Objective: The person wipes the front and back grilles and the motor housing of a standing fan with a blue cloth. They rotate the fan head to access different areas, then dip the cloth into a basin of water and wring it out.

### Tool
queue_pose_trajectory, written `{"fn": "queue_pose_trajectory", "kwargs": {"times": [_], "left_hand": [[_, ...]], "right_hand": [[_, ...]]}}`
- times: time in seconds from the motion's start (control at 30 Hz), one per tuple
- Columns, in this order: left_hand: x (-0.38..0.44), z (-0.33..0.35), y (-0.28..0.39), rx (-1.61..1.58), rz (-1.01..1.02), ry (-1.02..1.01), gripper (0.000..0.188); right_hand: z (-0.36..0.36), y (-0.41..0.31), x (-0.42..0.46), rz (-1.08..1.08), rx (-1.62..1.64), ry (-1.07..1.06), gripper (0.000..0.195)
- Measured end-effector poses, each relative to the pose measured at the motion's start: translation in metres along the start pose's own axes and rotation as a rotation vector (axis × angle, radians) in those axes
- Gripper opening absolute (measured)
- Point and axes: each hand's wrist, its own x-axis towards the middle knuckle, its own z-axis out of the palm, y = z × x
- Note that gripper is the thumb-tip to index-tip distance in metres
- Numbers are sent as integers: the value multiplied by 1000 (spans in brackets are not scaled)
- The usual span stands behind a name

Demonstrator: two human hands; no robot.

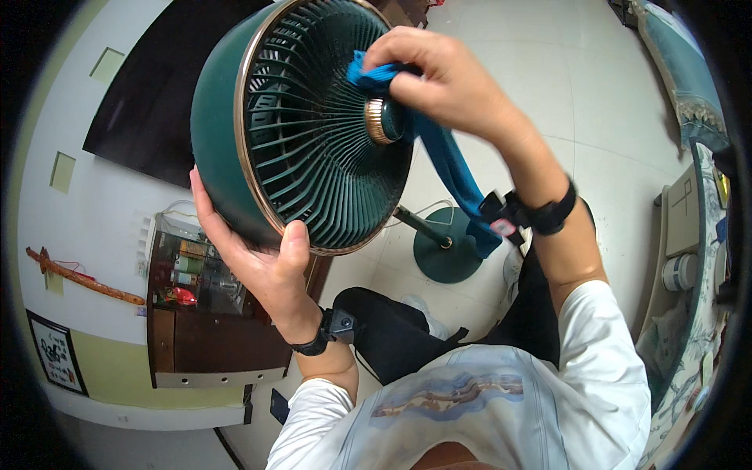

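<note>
A dark green pedestal fan head with a copper-coloured rim faces to the right before me. My left hand grips its lower edge, the thumb over the rim and the fingers along the housing. In my right hand is a bunched blue cloth, pressed near the middle of the slatted grille, just above the round centre cap. The cloth's long tail hangs down past the fan. Below, the green pole runs to the round base on the floor.
A large black television is on the wall at left, above a dark wooden cabinet with glass. A white cable loops by the pole. At right stand a table with a patterned cloth and a fringed sofa cover.
</note>
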Motion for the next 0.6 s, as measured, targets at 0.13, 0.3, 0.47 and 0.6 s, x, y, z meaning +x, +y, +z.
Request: {"fn": "queue_pose_trajectory", "kwargs": {"times": [0.13,0.3,0.47,0.6], "left_hand": [[0,4,4,40,49,-62,111],[0,2,6,32,-16,-31,115],[-1,-1,0,35,14,-37,119],[-1,-5,-8,120,67,-58,119]], "right_hand": [[-15,-7,-3,327,418,242,25],[6,-9,2,319,550,458,30],[24,-3,11,305,422,577,30],[28,-21,12,78,-36,467,33]]}}
